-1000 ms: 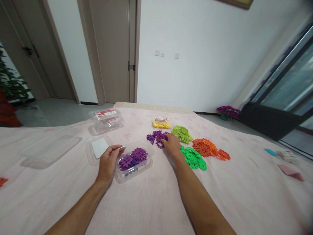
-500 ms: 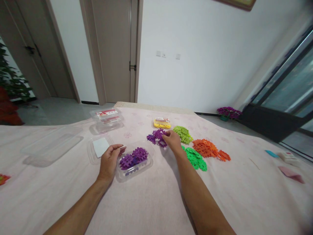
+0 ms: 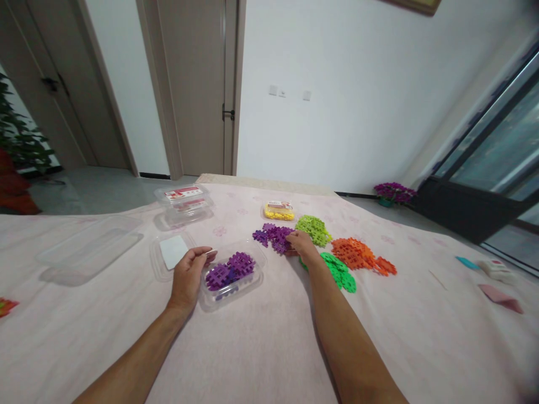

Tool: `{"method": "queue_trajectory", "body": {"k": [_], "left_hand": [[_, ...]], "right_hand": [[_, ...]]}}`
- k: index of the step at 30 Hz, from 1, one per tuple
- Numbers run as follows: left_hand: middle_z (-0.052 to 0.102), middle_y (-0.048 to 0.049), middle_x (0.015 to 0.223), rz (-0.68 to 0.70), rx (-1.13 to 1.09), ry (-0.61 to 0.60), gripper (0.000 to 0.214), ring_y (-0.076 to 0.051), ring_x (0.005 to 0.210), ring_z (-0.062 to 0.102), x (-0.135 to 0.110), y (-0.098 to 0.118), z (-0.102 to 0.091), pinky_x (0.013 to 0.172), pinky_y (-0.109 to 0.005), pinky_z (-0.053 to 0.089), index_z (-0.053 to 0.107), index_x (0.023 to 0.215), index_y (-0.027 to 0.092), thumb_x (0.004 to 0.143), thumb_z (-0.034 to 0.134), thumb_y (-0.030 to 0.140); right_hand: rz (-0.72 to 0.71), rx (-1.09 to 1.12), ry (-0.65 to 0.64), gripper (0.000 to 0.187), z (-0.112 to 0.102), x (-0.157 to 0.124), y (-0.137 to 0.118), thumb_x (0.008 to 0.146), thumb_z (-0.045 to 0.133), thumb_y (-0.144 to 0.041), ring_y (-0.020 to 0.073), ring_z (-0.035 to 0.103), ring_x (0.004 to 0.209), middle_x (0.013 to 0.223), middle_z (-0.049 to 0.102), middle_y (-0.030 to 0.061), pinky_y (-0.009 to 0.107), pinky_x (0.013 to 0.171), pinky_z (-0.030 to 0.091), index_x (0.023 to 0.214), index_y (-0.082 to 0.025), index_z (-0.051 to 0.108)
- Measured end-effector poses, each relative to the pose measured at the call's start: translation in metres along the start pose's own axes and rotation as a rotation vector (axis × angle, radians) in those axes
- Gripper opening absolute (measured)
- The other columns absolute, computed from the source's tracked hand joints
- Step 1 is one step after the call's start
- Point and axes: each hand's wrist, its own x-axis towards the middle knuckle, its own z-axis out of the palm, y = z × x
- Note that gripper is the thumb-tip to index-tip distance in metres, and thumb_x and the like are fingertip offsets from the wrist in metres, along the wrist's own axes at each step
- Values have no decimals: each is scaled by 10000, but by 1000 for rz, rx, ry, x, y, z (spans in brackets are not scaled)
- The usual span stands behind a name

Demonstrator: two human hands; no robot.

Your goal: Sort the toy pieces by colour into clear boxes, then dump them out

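Note:
My left hand (image 3: 192,275) is closed on the left rim of a clear plastic container (image 3: 252,287), its thumb and fingers at the edge. Inside lie several purple interlocking plastic pieces (image 3: 241,265), lattice-shaped. Farther forward and to the right, my right hand (image 3: 304,244) reaches down to a loose heap of purple pieces (image 3: 275,235). Its fingers are bent and pinched at the heap's right side; the fingertips are partly hidden among the pieces. Bright green pieces (image 3: 339,272) lie partly behind my right wrist, and yellow-green pieces (image 3: 314,230) sit just beyond that hand.
Orange pieces (image 3: 353,253) are heaped at the right. A closed box of yellow pieces (image 3: 279,211) stands at the back. Leftward are stacked clear boxes (image 3: 185,203), a lid with a white label (image 3: 173,252) and a large clear container (image 3: 90,249). A pink cloth (image 3: 500,297) lies far right.
My right hand has shifted slightly right and lower over the purple heap, and the pieces there have moved a little. My left hand stays at the container's rim.

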Motion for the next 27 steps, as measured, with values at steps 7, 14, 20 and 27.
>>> {"method": "queue_trajectory", "body": {"k": [7, 14, 20, 27], "left_hand": [[770, -82, 913, -12, -13, 0, 284, -243, 944, 710, 1, -2, -1, 929, -401, 504, 676, 927, 179, 729, 703, 381], [768, -88, 932, 1, 5, -14, 288, -240, 951, 703, 1, -2, -1, 946, -409, 492, 671, 949, 170, 748, 682, 377], [765, -90, 929, 3, 12, -31, 299, -249, 956, 702, 1, -1, -2, 947, -417, 488, 668, 965, 169, 758, 677, 384], [764, -78, 937, 4, -1, -35, 286, -236, 958, 702, 0, 0, -1, 926, -396, 503, 666, 971, 180, 777, 673, 390]], "right_hand": [[-49, -86, 29, 118, -4, -1, -5, 615, 667, -127, 105, 489, 446, 470, 513, -49, 208, 427, 424, 654, -176, 567], [-126, 104, -171, 235, 7, -26, -49, 669, 719, -239, 98, 547, 525, 654, 634, -24, 219, 496, 477, 879, -162, 649], [-195, 76, -518, 264, 49, -69, -70, 704, 716, -265, 112, 590, 597, 717, 664, -5, 201, 490, 450, 940, -167, 650], [-460, -557, -395, 304, 71, -86, -66, 806, 666, -211, 165, 669, 783, 937, 748, 61, 260, 691, 487, 1103, -163, 709]]}}
